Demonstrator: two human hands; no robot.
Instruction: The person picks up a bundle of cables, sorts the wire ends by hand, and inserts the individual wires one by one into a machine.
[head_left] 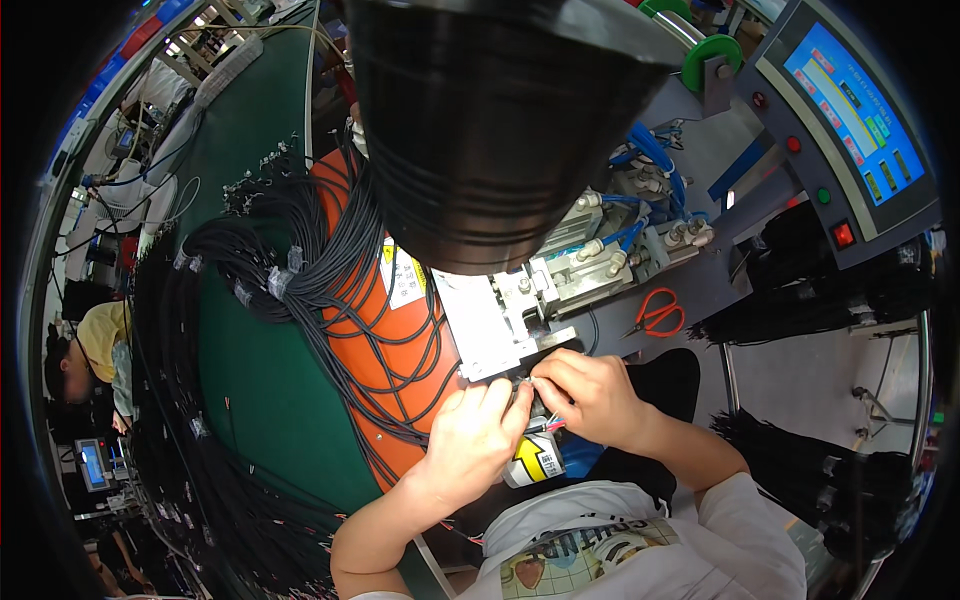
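Both of my hands meet at the front edge of a metal fixture [480, 325] on a machine. My left hand [470, 440] is closed in a pinch, thumb and forefinger pressed together close to the fixture's edge. Facing it, my right hand [590, 400] pinches too, its fingertips nearly touching the left ones. Something small and pale shows between the fingertips, too small to name. Thin coloured wires [548, 427] come out just below the hands. Under them sits a white cylindrical part with a yellow arrow label [535, 460].
Black cables [350, 270] lie bundled over the orange plate [345, 345] and green table [240, 370]. Red-handled scissors [660, 313] rest right of the fixture. A large black cylinder [480, 130] hangs overhead. A control screen [855, 110] stands far right, above more cable bundles [810, 480].
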